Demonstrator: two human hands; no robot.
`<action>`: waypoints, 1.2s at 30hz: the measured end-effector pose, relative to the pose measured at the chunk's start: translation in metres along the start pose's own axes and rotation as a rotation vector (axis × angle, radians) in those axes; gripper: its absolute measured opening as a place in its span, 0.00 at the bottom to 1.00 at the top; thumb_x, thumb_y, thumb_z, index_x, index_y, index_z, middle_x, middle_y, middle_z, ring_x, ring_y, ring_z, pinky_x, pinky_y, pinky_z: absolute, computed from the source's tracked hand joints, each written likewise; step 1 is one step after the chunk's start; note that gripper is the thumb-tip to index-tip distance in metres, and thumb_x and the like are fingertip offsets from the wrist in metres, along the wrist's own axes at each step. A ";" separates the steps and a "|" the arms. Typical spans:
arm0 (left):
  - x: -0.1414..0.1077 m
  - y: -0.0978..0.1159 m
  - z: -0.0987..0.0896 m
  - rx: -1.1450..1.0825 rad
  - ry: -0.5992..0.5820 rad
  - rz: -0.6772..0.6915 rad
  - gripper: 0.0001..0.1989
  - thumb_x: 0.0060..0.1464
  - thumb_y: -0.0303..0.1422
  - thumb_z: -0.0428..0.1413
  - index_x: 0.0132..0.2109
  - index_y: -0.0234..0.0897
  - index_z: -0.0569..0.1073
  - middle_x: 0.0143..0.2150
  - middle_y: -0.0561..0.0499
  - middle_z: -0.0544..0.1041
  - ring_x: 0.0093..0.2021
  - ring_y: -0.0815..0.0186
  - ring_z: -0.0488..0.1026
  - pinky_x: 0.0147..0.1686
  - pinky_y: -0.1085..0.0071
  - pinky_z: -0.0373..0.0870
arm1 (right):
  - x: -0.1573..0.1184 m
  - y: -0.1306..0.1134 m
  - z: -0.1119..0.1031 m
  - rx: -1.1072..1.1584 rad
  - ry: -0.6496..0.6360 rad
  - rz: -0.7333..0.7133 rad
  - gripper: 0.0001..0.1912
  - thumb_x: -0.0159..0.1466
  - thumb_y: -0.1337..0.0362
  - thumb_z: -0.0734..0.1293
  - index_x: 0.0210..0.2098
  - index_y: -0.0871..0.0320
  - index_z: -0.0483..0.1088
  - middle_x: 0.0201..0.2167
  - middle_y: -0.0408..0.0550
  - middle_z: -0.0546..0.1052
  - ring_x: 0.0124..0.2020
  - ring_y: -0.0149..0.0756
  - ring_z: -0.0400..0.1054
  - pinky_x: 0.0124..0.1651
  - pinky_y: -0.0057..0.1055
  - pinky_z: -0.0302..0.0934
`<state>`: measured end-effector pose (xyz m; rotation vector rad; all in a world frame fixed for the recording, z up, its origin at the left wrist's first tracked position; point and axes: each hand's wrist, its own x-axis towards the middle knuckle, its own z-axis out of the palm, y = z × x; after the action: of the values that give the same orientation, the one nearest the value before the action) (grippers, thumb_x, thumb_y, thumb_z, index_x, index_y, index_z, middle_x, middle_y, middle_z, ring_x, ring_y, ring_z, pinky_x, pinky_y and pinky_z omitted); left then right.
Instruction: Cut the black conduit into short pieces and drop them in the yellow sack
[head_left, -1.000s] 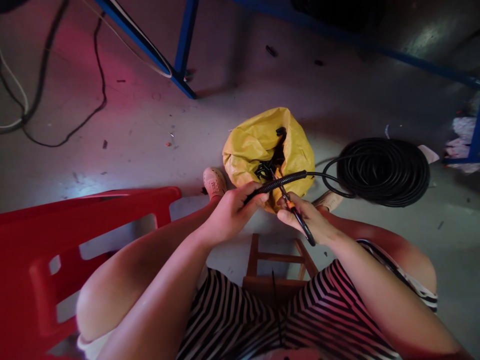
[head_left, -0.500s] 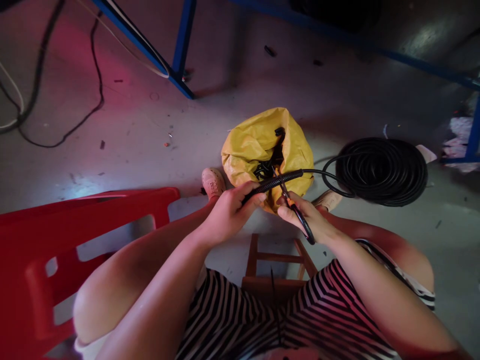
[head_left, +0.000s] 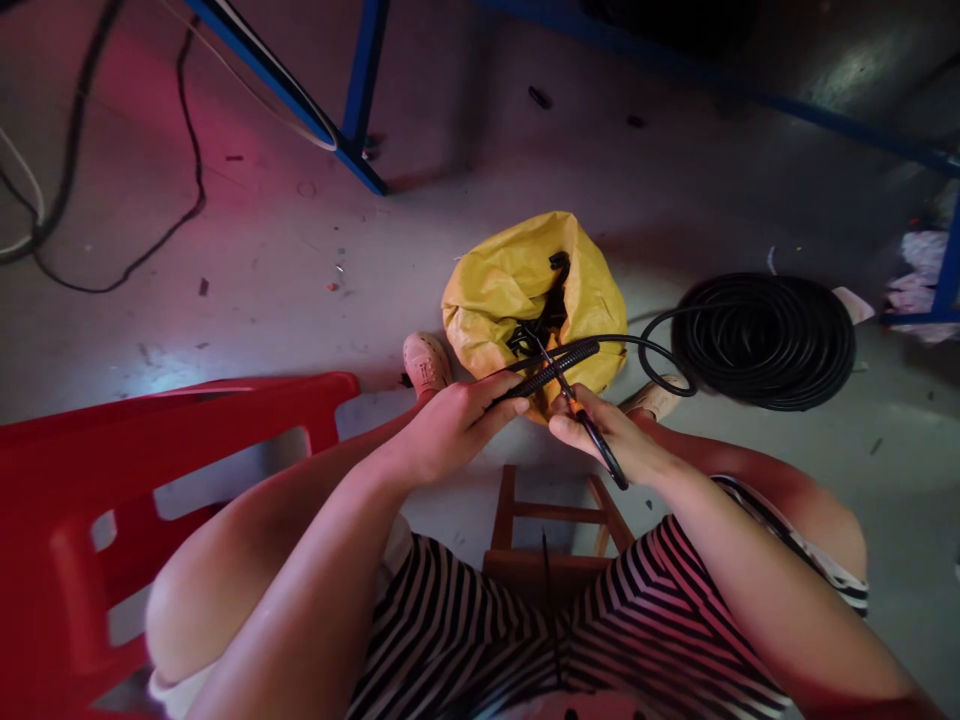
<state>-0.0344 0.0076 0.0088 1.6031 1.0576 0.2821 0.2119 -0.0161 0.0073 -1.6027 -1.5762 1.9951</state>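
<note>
My left hand [head_left: 457,425] is closed round a black ribbed piece [head_left: 576,360], like a corrugated tube or spring sleeve. A smooth black cable [head_left: 611,338] runs just above it toward the same fingers; whether they grip it too is hard to see. My right hand [head_left: 611,430] holds a pair of scissors [head_left: 596,432] with dark, orange-marked handles. Its blades point up and left, crossing by the ribbed piece. Below both hands, a yellow bag [head_left: 487,285] stands open on the floor with black pieces inside. The cable leads right to a big black coil [head_left: 806,345].
A red plastic stool or chair [head_left: 187,430] stands at the left. Wooden stool parts [head_left: 506,515] show between the legs. Blue metal frame bars [head_left: 364,80] cross the top. Loose cables [head_left: 199,150] lie at upper left, and black scraps [head_left: 539,97] dot the floor.
The cable, which ran into the ribbed piece's right end, now passes above it toward my left hand. The ribbed piece's end has shifted slightly left. Both hands stay nearly in place.
</note>
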 end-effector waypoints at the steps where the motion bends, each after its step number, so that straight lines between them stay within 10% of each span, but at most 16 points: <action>1: -0.001 0.000 -0.001 0.017 -0.009 -0.001 0.18 0.71 0.43 0.49 0.55 0.38 0.75 0.46 0.46 0.82 0.47 0.58 0.79 0.52 0.64 0.74 | 0.001 0.000 0.000 -0.012 -0.005 0.004 0.30 0.66 0.33 0.64 0.42 0.56 0.65 0.37 0.46 0.71 0.39 0.38 0.65 0.42 0.34 0.57; 19: 0.009 0.003 0.011 0.124 0.300 -0.073 0.13 0.69 0.40 0.51 0.48 0.36 0.74 0.39 0.47 0.80 0.39 0.60 0.78 0.40 0.66 0.72 | 0.009 0.006 0.018 -0.035 0.118 -0.025 0.34 0.65 0.32 0.64 0.38 0.60 0.74 0.30 0.47 0.74 0.34 0.39 0.66 0.37 0.31 0.57; 36: 0.005 -0.006 0.024 0.288 0.070 -0.032 0.11 0.71 0.37 0.50 0.47 0.38 0.75 0.44 0.45 0.82 0.44 0.56 0.81 0.41 0.65 0.74 | 0.008 0.012 0.021 -0.100 0.028 0.010 0.28 0.68 0.36 0.63 0.39 0.57 0.69 0.32 0.48 0.74 0.36 0.40 0.70 0.41 0.34 0.61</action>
<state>-0.0182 -0.0046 -0.0057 1.8411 1.2186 0.1706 0.1975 -0.0290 -0.0092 -1.6699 -1.6858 1.9180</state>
